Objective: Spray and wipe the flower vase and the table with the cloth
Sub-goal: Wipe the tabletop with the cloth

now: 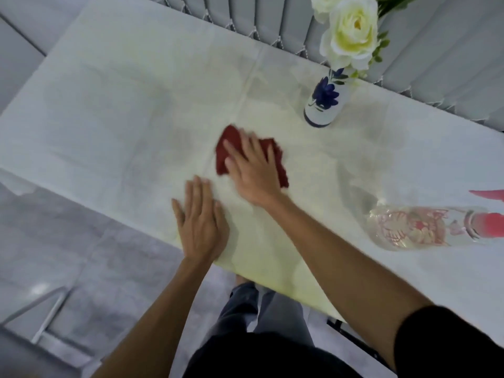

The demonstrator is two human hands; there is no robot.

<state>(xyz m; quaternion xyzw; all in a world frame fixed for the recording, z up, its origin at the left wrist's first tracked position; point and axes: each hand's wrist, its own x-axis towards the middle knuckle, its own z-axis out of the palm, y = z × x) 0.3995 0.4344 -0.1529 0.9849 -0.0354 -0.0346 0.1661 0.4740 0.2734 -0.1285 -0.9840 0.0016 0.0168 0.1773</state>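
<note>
Crumpled dark-red cloth (246,155) lies under my flat, spread right hand (252,170) on the pale cloth-covered table (109,118); my left hand (200,222) presses flat, empty.

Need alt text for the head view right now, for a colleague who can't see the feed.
The right hand presses a dark red cloth flat on the pale table, while the left hand rests flat near its front edge. A blue-flowered vase with white flowers stands behind; a clear spray bottle is at right.

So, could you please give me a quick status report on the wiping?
Right hand flat on red cloth, mid-table. Left hand open, bracing near edge. Vase upright beyond cloth; spray bottle lying right. Path clear.
</note>
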